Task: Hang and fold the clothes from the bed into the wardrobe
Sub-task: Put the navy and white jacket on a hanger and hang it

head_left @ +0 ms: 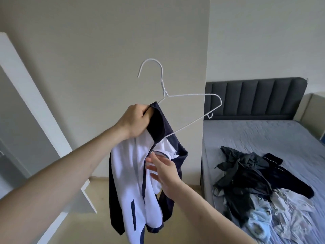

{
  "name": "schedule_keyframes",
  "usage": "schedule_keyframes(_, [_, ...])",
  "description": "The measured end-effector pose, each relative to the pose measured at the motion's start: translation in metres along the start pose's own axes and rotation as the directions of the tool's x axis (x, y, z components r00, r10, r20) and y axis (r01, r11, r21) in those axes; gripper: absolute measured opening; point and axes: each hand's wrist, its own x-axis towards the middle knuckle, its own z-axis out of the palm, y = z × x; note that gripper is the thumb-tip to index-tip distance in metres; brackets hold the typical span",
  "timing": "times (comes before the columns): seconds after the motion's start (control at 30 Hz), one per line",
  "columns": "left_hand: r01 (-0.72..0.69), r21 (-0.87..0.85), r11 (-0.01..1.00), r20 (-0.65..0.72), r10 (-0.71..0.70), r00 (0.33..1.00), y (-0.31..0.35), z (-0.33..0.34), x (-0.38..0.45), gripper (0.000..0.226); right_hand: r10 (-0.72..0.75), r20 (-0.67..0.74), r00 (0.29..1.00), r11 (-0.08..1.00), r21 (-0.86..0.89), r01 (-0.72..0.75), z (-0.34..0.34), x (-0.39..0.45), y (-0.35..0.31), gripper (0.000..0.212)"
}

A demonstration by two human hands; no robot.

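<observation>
My left hand point(136, 120) is raised in front of me and grips the shoulder of a white and navy jacket point(130, 175) together with one arm of a white wire hanger point(191, 95). The hanger's left arm is inside the jacket's shoulder; its right arm and hook stick out bare. The jacket hangs down, open at the zip. My right hand point(163, 171) is lower, fingers spread straight, touching the jacket's front near the zip. A pile of dark and pale clothes point(258, 189) lies on the bed point(263, 134) at the right.
A white wardrobe door point(35, 103) stands open at the left, slanting across the view. A beige wall column is straight ahead, behind the hanger. The bed has a dark grey padded headboard point(255, 97) and a grey-blue sheet. Pale floor lies below the jacket.
</observation>
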Motion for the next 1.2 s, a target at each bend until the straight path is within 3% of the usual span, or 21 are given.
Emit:
schedule_keyframes(0.27, [0.025,-0.007,1.000,0.012,-0.025,1.000,-0.010,-0.017,-0.004,0.045,0.137,0.020,0.990,0.987,0.086,-0.138,0.012,0.012,-0.013,0.026])
schedule_keyframes(0.53, [0.024,-0.019,1.000,0.012,-0.024,1.000,-0.018,-0.024,-0.002,0.045,0.052,0.118,0.992,0.978,-0.206,-0.026,0.014,0.018,-0.013,0.022])
schedule_keyframes(0.7, [0.057,-0.028,0.998,-0.079,-0.059,0.995,-0.028,-0.025,0.000,0.046,0.092,0.147,0.985,0.955,-0.293,-0.045,0.007,0.016,-0.003,0.030])
schedule_keyframes(0.83, [0.097,-0.097,0.991,-0.224,-0.116,0.968,-0.034,-0.015,-0.003,0.045,0.137,0.066,0.988,0.979,-0.160,-0.125,0.015,0.018,0.011,0.033])
schedule_keyframes(1.0, [0.111,-0.084,0.990,-0.264,-0.129,0.956,-0.049,-0.017,-0.006,0.047,0.079,-0.098,0.992,0.988,-0.127,-0.092,0.003,0.028,0.010,0.026])
schedule_keyframes(1.2, [0.160,-0.105,0.982,-0.345,-0.187,0.920,-0.058,-0.020,-0.002,0.043,-0.002,0.048,0.999,0.967,-0.255,0.014,0.021,0.019,0.016,0.024])
